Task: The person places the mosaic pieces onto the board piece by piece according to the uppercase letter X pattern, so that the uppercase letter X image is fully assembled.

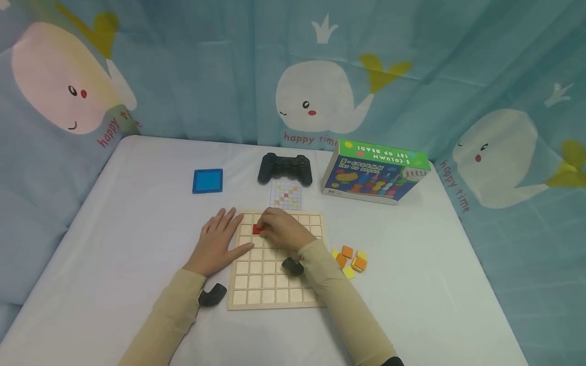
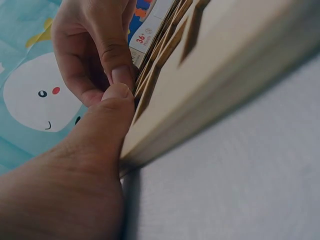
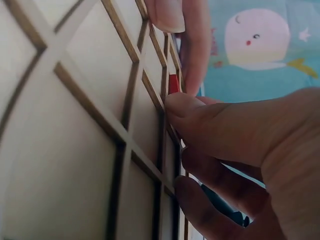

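Observation:
A wooden grid board [image 1: 262,281] with square recesses lies in the middle of the white table. My right hand [image 1: 286,231] reaches over its upper part and pinches a red square tile [image 1: 257,229] at a cell near the upper left corner. In the right wrist view the thumb [image 3: 187,106] overlaps the lower end of the red tile, and the fingertips behind it are partly hidden. My left hand [image 1: 216,246] rests along the board's left edge with its fingers extended, its thumb lying over the border cells.
Loose orange and yellow tiles [image 1: 347,251] lie right of the board. Beyond it are a printed pattern card [image 1: 286,195] and a black game controller [image 1: 285,168]. A blue square tray [image 1: 208,181] sits at the back left, a bead-set box [image 1: 373,175] at the back right.

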`<control>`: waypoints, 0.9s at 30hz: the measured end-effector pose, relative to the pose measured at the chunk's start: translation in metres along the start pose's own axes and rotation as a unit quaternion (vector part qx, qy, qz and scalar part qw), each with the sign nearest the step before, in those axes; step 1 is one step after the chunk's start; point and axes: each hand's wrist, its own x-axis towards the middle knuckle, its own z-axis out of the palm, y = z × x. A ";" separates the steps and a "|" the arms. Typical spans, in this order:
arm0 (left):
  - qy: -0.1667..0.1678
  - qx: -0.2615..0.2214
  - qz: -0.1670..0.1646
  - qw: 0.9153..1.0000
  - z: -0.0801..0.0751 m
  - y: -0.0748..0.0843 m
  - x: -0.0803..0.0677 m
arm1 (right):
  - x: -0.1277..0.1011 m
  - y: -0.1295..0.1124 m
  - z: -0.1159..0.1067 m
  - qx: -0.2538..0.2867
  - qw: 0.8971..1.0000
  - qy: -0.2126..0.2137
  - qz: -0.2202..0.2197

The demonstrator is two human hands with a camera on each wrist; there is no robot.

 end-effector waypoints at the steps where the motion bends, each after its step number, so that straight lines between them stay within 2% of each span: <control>1: -0.001 -0.001 0.000 1.000 0.000 0.000 0.000 | 0.000 0.000 0.000 -0.003 1.000 0.001 0.002; 10: -0.003 -0.001 -0.004 1.000 -0.003 0.002 0.000 | 0.001 -0.001 0.005 -0.017 1.000 0.012 -0.001; 17: 0.000 -0.010 -0.003 1.000 -0.001 0.001 0.000 | 0.001 -0.002 0.006 -0.016 1.000 0.001 -0.002; 27: 0.008 0.001 0.003 1.000 -0.001 0.000 0.000 | 0.000 -0.003 0.004 -0.008 1.000 -0.003 0.002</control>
